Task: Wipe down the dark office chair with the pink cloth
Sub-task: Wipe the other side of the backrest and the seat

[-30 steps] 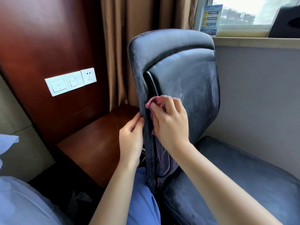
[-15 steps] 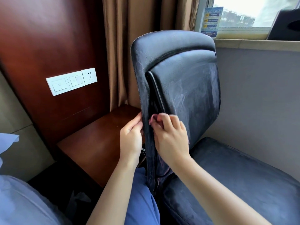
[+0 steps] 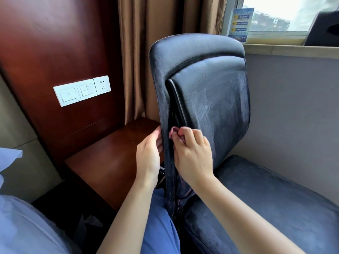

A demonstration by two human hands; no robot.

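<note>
The dark office chair [image 3: 211, 92] stands in front of me, its dusty backrest upright and its seat at lower right. My right hand [image 3: 192, 153] pinches the pink cloth [image 3: 173, 132] against the left side seam of the backrest, low down; only a small fold of cloth shows above my fingers. My left hand [image 3: 149, 154] grips the outer left edge of the backrest from behind, thumb on the seam.
A dark wooden side table [image 3: 110, 162] sits left of the chair below a wood panel with white switches and a socket [image 3: 82, 90]. Brown curtains [image 3: 156, 33] hang behind. A grey wall and a window ledge [image 3: 293, 48] lie to the right. White bedding [image 3: 22, 231] fills the lower left.
My right hand has slid the pink cloth down the left seam of the backrest, from mid-height to near its lower part. My left hand has stayed on the edge.
</note>
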